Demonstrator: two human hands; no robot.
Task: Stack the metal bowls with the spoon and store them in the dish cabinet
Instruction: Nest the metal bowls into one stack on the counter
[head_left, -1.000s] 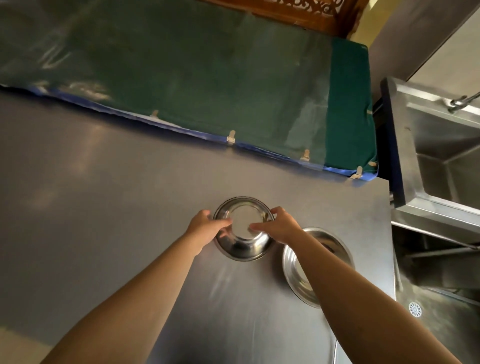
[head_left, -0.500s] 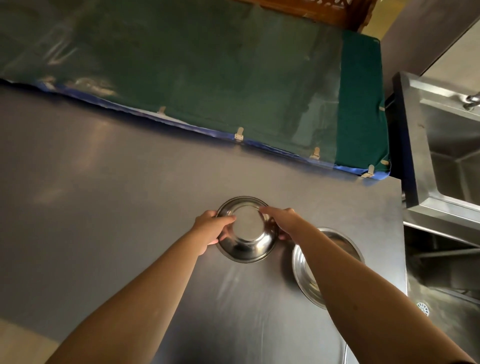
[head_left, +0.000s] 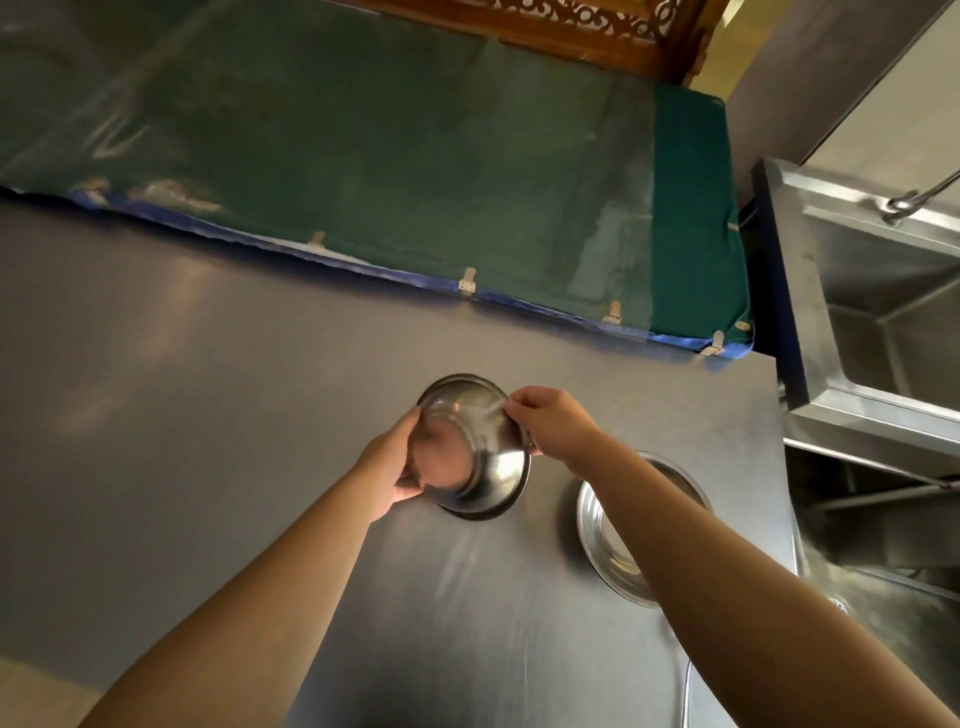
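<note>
A small metal bowl (head_left: 475, 457) is held above the steel table (head_left: 182, 441), tilted so its shiny underside faces me. My left hand (head_left: 395, 467) grips its left rim. Fingers of my right hand (head_left: 550, 423) pinch its upper right rim. A second, wider metal bowl (head_left: 597, 530) rests upright on the table to the right, partly hidden under my right forearm. No spoon is in view.
A green cloth-covered surface (head_left: 415, 156) with a blue edge runs along the far side of the table. A steel sink (head_left: 883, 322) with a tap stands at the right, past the table's right edge. Carved wood (head_left: 571, 26) shows at the top.
The small bowl has been tipped from nearly flat to tilted, its underside now turned toward me. My left hand has slid lower along its rim; my right hand stays at the upper right rim.
</note>
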